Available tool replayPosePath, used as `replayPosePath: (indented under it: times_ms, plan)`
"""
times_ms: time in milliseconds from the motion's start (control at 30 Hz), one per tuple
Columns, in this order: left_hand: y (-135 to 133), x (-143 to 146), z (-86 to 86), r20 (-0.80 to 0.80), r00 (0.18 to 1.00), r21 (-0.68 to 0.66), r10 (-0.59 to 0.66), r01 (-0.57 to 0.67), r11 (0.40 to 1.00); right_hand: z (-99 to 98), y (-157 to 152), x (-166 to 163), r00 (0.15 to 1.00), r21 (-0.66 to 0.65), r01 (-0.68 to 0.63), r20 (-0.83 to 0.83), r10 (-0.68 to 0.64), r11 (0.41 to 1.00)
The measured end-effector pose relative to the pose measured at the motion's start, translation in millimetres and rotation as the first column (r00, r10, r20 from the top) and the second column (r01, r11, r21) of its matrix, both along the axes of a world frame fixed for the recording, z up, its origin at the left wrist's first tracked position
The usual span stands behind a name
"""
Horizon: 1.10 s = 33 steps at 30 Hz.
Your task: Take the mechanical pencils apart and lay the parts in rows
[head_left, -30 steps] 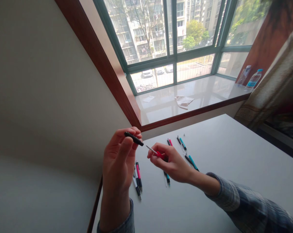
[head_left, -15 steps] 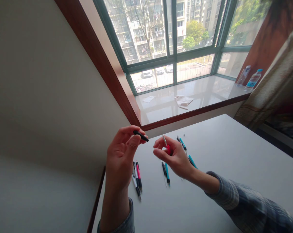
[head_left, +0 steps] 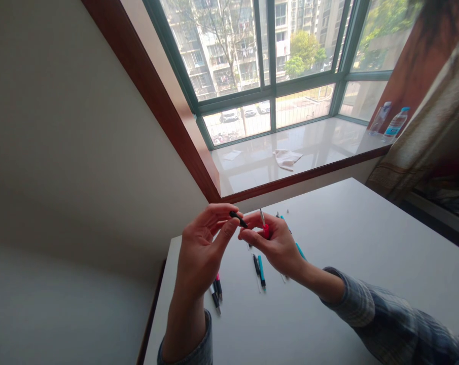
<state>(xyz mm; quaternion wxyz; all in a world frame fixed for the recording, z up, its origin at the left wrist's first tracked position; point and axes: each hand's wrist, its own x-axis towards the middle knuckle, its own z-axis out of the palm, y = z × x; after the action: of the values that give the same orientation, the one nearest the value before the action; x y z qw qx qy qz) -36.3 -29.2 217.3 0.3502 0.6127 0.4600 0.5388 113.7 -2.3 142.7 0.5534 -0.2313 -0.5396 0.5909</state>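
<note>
Pale wall (head_left: 73, 152), filling the left side, darker in its lower half. Window (head_left: 274, 91), green-framed, several panes, with apartment blocks (head_left: 221, 56), trees (head_left: 303, 50) and parked cars (head_left: 229, 115) visible beyond. Tabletop (head_left: 351, 243), white and smooth, below the window, one far corner in view. Sill (head_left: 328, 137), pale and glossy, with dark reddish wooden trim (head_left: 156, 104) along the left side and front; beige curtain (head_left: 423, 121) at the right end. On the sill: two clear bottles (head_left: 396, 124), side by side near the curtain, one blue-capped and blue-labelled; one crumpled light cloth (head_left: 287, 159); one thin white sheet (head_left: 232, 155), farther left. Left hand (head_left: 204, 246), raised over the tabletop, thumb and fingers pinched together on a short black barrel (head_left: 238, 219), slanted down to the right. Right hand (head_left: 280, 243), just beside, in a plaid sleeve (head_left: 377, 309), thumb and fingers clamped on a red piece (head_left: 266, 230), slender tip (head_left: 262, 217) pointing up. Lower end of the black barrel at the right fingertips; contact not clear. On the tabletop: dark-gripped pens (head_left: 215, 300), partly behind the left wrist; one teal barrel (head_left: 261, 274) next to a black pen part (head_left: 257, 266); another teal length (head_left: 301, 252), mostly behind the right wrist; one tiny pale bit (head_left: 287, 211), near the far edge.
</note>
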Motion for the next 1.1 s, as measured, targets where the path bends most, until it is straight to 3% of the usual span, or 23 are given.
replayPosePath:
  times_ms: [267,633,1100]
  plan:
    - [0.9,1.6,-0.5,-0.107,0.993,0.020,0.039,-0.037,0.999,3.9,-0.4,1.4,0.999,0.025,-0.015,0.037,0.014,1.000]
    - [1.7,4.5,0.0,-0.228,0.973,-0.031,-0.039,0.033,0.999,1.2,-0.3,1.0,0.997,0.047,-0.032,0.065,0.029,0.998]
    - [1.1,9.6,1.1,-0.198,0.980,-0.019,-0.037,0.034,0.999,0.5,-0.4,-1.8,0.997,0.051,-0.067,0.043,0.065,0.996]
